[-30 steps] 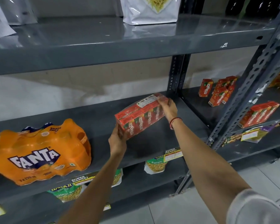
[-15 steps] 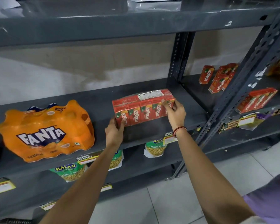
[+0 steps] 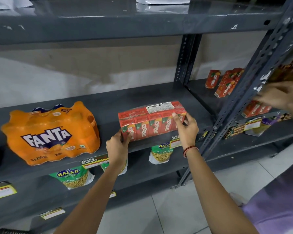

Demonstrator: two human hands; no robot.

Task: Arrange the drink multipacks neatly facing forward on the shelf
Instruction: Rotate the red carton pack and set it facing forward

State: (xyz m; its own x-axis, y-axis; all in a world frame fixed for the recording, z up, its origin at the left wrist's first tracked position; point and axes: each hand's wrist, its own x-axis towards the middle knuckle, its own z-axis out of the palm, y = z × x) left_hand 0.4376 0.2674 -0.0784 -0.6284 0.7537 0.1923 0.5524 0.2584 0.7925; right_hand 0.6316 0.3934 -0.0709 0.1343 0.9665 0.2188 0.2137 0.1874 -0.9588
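Since a second ago we have brought the Maaza multipack (image 3: 151, 121) down from a tilted hold in the air, and it now sits flat on the grey middle shelf (image 3: 108, 102), near its front edge. Our left hand (image 3: 117, 146) is at the pack's lower left corner, fingers curled against the end carton and thumb on the front face. Our right hand (image 3: 187, 130) is at the right end, fingers spread loosely over the top front edge and the last carton; it touches the pack, but we cannot tell whether it grips or merely rests there. So the pack lies between our two hands, one at each end.

Its long axis runs left to right along the shelf, roughly parallel to the front edge, the right end set slightly further back. The row of carton fronts with the Maaza lettering faces us, and the white label faces up on top.

Well to the left on the same shelf stands the orange Fanta pack (image 3: 51, 134), logo forward, apart from the cartons. Snack bags (image 3: 74, 179) lie on the shelf below. In the next bay to the right stand single Maaza cartons (image 3: 224, 82), and another person's hand (image 3: 277, 97), blurred, reaches in there.
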